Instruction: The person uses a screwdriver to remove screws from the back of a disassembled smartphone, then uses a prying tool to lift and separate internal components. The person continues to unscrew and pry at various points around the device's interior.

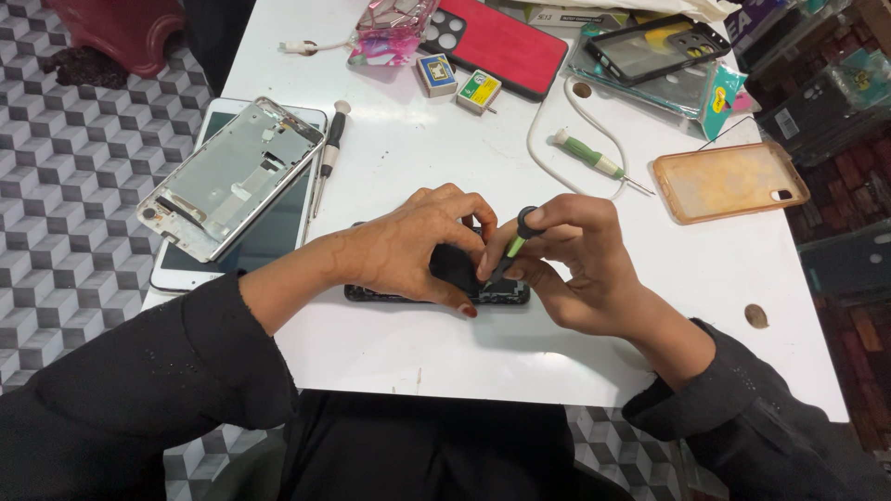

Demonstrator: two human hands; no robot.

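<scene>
A dark opened phone (501,294) lies flat on the white table (445,148), mostly covered by both hands. My left hand (413,246) presses down on it, fingers curled over its top. My right hand (575,260) grips a small screwdriver (515,243) with a black cap and green shaft, its tip pointing down into the phone beside my left fingertips.
A metal phone frame (232,176) rests on a tablet (269,237) at left, with a black screwdriver (329,153) beside it. A green-handled screwdriver (594,162), white cable (548,121), orange case (729,181), red case (501,42) and two small boxes (455,82) lie behind.
</scene>
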